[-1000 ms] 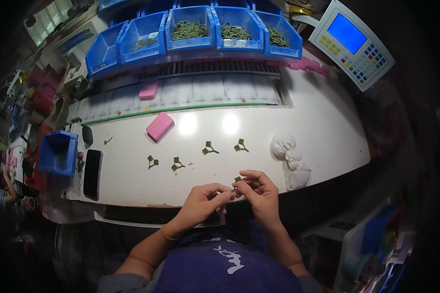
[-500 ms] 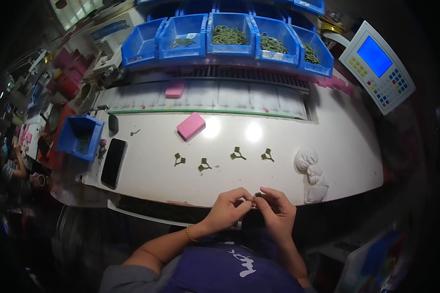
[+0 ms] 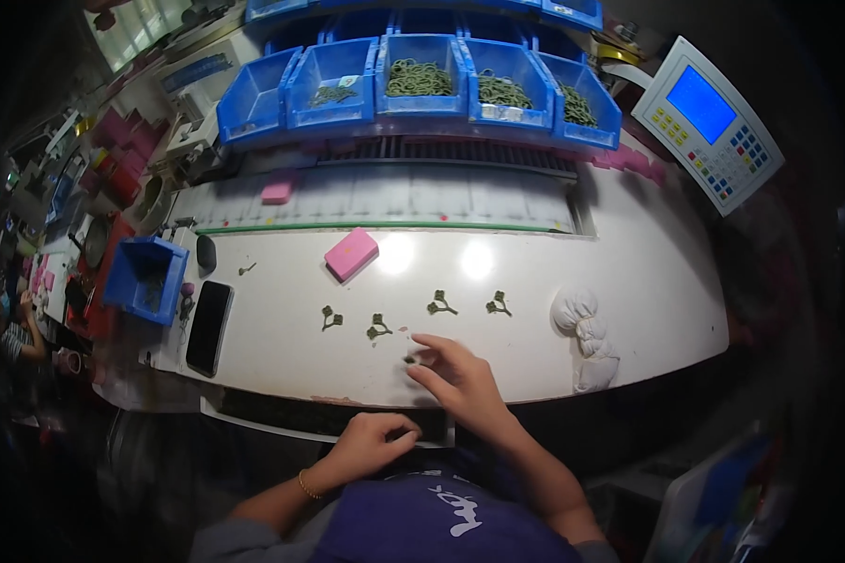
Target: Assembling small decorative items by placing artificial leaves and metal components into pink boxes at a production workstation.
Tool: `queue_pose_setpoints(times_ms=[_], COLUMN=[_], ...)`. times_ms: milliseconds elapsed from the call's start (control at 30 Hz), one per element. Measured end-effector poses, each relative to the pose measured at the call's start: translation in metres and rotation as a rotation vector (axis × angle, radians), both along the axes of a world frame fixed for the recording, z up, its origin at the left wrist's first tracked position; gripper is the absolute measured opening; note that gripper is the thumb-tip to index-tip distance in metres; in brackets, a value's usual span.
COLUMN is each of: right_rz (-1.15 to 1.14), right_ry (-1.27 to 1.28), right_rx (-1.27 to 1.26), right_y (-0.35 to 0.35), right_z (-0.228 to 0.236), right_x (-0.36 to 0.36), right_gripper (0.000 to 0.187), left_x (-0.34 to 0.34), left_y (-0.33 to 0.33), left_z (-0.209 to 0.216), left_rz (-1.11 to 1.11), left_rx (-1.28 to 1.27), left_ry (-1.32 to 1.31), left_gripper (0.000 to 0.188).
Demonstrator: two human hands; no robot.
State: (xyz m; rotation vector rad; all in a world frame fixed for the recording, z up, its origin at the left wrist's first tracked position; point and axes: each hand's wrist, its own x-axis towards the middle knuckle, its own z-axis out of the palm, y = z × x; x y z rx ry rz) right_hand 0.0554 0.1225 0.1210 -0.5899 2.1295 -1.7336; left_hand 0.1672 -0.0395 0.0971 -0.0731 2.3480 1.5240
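Note:
My right hand [image 3: 465, 385] is over the white table near its front edge, blurred, thumb and fingers curved around a small dark green piece [image 3: 409, 360] at their tips. My left hand [image 3: 371, 447] hangs lower, just in front of the table edge by the dark drawer [image 3: 291, 414], fingers curled in; whether they hold anything is hidden. Beyond the right hand lie several branched green pieces with clustered ends, among them one at the left [image 3: 331, 319], one nearest that hand [image 3: 378, 327] and one at the right [image 3: 499, 302].
A pink block [image 3: 351, 253] lies behind the green pieces; another pink block [image 3: 277, 192] rests on the pale belt [image 3: 366, 195]. Blue bins [image 3: 421, 101] line the back. A phone [image 3: 210, 328] and blue box [image 3: 145, 279] stand left, a white cloth bundle [image 3: 587, 336] and keypad screen [image 3: 709, 127] right.
My hands have parted: the right moved left and forward over the table with a green piece, the left drew back toward the drawer. The pink block on the belt shifted left.

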Motion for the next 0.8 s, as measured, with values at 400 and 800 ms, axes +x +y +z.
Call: queue_pose_setpoints(times_ms=[400, 800], right_rz=[-0.253, -0.111], right_ry=[0.676, 0.552], right_rx=[0.613, 0.221], right_y=[0.003, 0.025], right_z=[-0.036, 0.000], right_x=[-0.050, 0.027], right_gripper=[0.016, 0.024], left_x=[-0.008, -0.047], left_y=[-0.009, 0.030], left_z=[0.008, 0.013], left_rz=[0.032, 0.371], left_rx=[-0.211, 0.663], left_ry=[0.232, 0.132], left_gripper=[0.025, 0.017])
